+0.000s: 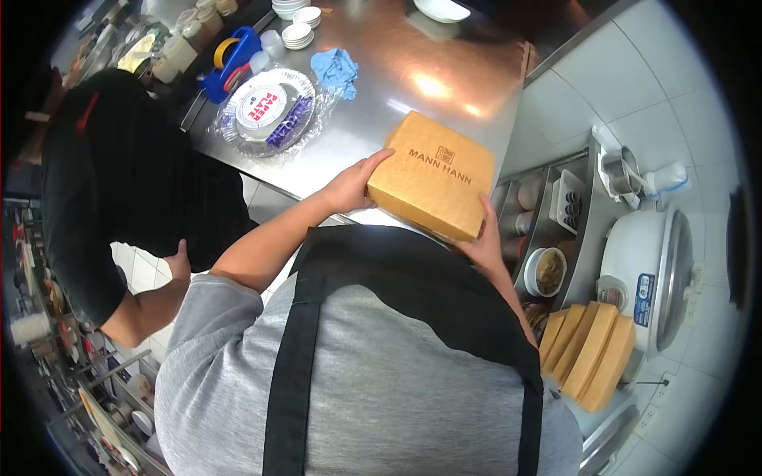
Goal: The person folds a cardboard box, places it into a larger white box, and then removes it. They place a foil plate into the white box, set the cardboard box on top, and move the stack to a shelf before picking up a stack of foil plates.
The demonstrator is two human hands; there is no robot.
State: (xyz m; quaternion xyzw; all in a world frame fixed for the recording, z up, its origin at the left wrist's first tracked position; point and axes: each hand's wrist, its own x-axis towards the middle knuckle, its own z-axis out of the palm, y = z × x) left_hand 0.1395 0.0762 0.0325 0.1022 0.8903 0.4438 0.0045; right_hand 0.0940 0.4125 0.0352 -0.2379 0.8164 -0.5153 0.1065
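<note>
A gold cardboard box (pixel 432 174), closed and printed "MANN HANN" on its lid, is at the near edge of the steel counter (pixel 357 111). My left hand (pixel 355 184) grips its left side, with fingers reaching over the upper left corner. At the right side, near the front corner, my right hand (pixel 484 240) holds it too, its thumb side along the edge and some fingers hidden beneath. The box lies slightly turned, lettering upright toward me.
Wrapped paper plates (pixel 258 111), a blue cloth (pixel 335 71), a blue tape dispenser (pixel 230 67) and stacked small bowls (pixel 298 36) stand on the counter. A person in black (pixel 135 174) is close on my left. Shelving, a large cooker (pixel 635 254) and folded boxes (pixel 587 349) are right.
</note>
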